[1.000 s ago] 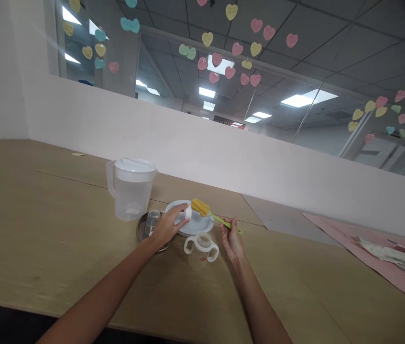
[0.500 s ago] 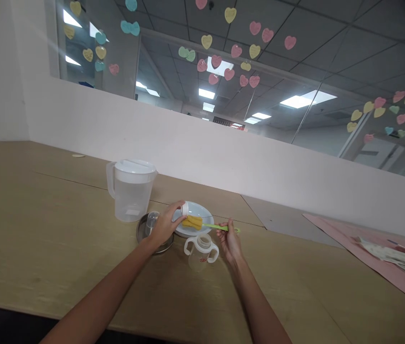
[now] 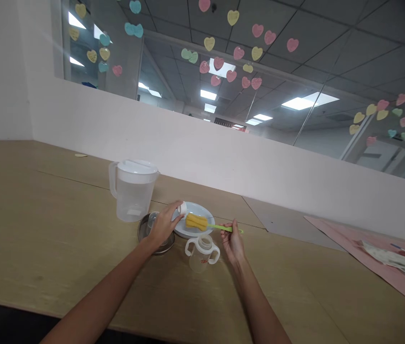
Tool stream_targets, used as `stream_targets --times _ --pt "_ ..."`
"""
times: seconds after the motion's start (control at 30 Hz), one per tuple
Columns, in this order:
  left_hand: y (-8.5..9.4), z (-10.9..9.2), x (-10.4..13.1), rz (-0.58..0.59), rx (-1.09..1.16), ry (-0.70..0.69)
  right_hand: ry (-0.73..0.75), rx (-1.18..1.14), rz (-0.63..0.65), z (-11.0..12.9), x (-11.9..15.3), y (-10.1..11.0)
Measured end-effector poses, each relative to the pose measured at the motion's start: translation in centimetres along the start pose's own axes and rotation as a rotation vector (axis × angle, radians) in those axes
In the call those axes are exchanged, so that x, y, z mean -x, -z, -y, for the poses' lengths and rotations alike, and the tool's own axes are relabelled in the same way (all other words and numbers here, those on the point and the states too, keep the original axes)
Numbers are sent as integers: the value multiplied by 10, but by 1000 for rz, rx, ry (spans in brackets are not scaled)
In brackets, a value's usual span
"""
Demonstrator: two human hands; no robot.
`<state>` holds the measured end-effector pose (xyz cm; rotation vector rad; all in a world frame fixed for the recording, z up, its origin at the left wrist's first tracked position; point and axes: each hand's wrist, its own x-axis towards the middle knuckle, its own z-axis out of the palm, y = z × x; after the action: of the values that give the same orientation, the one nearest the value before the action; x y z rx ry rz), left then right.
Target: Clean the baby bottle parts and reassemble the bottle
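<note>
Between the fingers of my left hand (image 3: pixel 164 223) is a small white bottle collar (image 3: pixel 182 209), tilted over the pale oval dish (image 3: pixel 192 232). My right hand (image 3: pixel 233 241) grips the green handle of a bottle brush (image 3: pixel 224 228). Its yellow sponge head (image 3: pixel 196 221) is over the dish, a little right of the collar and apart from it. Below the brush stands a clear baby bottle (image 3: pixel 201 253) with two white handles and an uncovered mouth. Under my left wrist, a round metal tray (image 3: pixel 142 235) holds a clear domed cap (image 3: pixel 152 219), partly hidden.
A lidded clear plastic pitcher (image 3: pixel 135 195) stands at the back left. At the right, a pink mat (image 3: pixel 367 248) carries a crumpled whitish packet (image 3: pixel 396 260). Behind the wooden table (image 3: pixel 62 229) rises a white wall with a window bearing heart-shaped notes.
The brush has shifted right, so its sponge head is now clear of the white collar. My left hand has tipped the collar slightly. The camera view has moved a little.
</note>
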<state>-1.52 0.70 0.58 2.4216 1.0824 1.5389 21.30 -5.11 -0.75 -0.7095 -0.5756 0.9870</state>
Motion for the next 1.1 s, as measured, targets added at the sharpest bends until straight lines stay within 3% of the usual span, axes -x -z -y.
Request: stream_targets --times 0.17,0.73,1.1 --pt "2 -5 3 89 -3 -74 21 -52 -18 0 -3 0" --pt "10 -14 0 145 22 38 -20 -87 -53 -10 -5 3" --pt "-2 -12 7 166 -15 -101 23 -20 -97 -5 -8 3"
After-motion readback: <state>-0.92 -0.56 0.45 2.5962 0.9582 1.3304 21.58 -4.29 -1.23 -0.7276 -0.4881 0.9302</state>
